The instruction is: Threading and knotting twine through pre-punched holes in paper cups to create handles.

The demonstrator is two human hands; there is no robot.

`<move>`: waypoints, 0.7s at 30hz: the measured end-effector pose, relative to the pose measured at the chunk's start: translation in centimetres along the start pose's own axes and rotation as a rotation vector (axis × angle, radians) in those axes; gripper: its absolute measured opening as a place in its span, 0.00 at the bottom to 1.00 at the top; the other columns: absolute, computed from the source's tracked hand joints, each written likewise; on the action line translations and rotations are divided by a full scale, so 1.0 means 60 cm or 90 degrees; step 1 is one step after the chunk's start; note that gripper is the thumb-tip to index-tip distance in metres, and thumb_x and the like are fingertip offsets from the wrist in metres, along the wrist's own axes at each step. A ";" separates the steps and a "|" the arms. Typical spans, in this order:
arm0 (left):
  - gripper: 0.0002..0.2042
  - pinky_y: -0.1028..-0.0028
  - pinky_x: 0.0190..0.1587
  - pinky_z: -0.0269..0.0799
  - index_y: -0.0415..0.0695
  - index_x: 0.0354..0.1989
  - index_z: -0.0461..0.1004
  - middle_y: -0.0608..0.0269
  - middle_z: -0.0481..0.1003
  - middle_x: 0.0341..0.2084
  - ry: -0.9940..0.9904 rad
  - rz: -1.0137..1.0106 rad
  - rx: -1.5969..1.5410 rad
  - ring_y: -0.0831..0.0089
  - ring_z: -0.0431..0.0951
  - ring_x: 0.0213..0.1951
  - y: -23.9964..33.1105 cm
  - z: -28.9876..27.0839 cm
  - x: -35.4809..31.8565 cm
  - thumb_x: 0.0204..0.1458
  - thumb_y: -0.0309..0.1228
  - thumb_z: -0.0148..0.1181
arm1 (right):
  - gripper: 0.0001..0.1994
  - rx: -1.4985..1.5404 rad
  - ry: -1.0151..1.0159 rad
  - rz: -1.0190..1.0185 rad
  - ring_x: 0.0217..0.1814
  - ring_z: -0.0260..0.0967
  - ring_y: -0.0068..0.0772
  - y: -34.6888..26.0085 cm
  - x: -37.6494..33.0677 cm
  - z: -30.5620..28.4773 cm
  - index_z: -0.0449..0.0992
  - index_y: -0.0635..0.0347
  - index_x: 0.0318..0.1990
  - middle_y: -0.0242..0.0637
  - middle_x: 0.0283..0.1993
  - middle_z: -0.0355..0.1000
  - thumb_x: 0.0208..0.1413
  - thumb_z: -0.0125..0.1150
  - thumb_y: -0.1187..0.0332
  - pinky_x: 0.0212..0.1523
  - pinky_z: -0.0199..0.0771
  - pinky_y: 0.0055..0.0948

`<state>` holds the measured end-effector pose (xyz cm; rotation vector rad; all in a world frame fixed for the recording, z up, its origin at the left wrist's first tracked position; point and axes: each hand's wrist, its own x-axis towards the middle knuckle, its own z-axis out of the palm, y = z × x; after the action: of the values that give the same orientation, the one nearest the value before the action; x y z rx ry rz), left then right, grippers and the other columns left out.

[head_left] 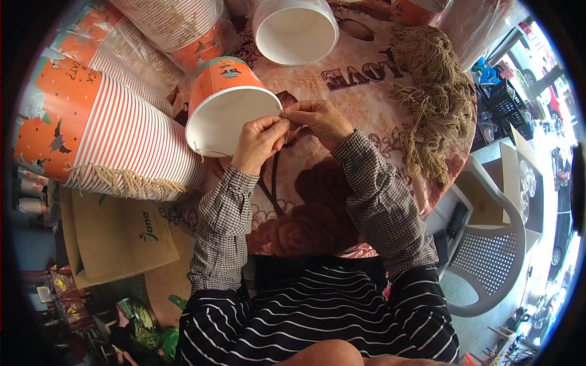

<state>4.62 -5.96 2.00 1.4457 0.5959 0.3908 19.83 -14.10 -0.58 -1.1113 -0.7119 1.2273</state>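
An orange paper bucket (229,76) with a printed pattern and white inside lies tipped on the table, its mouth facing me. A short piece of tan cord (203,152) hangs at the lower left of its rim. At the right side of the rim, my left hand (259,141) and my right hand (321,122) meet with fingertips pinched together. Between them they grip a thin cord end at the rim, mostly hidden by the fingers. To the left lies a long nested stack of matching buckets (131,134), with tan cord ends hanging along its rims.
A heap of tan cords (433,104) lies at the table's right. A wrapped stack of white-mouthed buckets (296,33) stands at the back, with more wrapped stacks (174,27) at the far left. A cardboard box (122,238) sits lower left, a grey plastic chair (488,256) at right.
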 end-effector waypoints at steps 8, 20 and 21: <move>0.09 0.80 0.18 0.60 0.36 0.26 0.74 0.67 0.70 0.14 0.059 0.121 0.229 0.82 0.67 0.16 -0.017 -0.003 0.009 0.52 0.30 0.57 | 0.08 -0.069 0.029 -0.112 0.33 0.71 0.21 -0.016 -0.006 0.008 0.77 0.62 0.39 0.30 0.33 0.74 0.55 0.61 0.68 0.36 0.72 0.21; 0.07 0.60 0.29 0.70 0.37 0.27 0.73 0.51 0.75 0.22 0.184 0.312 0.544 0.51 0.75 0.27 -0.026 0.019 0.000 0.47 0.29 0.59 | 0.10 -0.410 0.139 -0.165 0.27 0.71 0.22 0.002 -0.002 0.007 0.80 0.65 0.32 0.36 0.26 0.75 0.49 0.64 0.66 0.29 0.72 0.23; 0.07 0.60 0.29 0.70 0.37 0.27 0.73 0.51 0.75 0.22 0.185 0.312 0.544 0.51 0.75 0.27 -0.034 0.018 0.002 0.47 0.29 0.59 | 0.10 -0.400 0.129 -0.121 0.25 0.72 0.25 0.001 -0.002 0.005 0.80 0.65 0.31 0.38 0.25 0.75 0.46 0.65 0.65 0.30 0.73 0.26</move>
<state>5.13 -6.96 0.01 2.3958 0.6732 0.8001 19.51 -14.12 -0.55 -1.6110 -1.0558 0.7247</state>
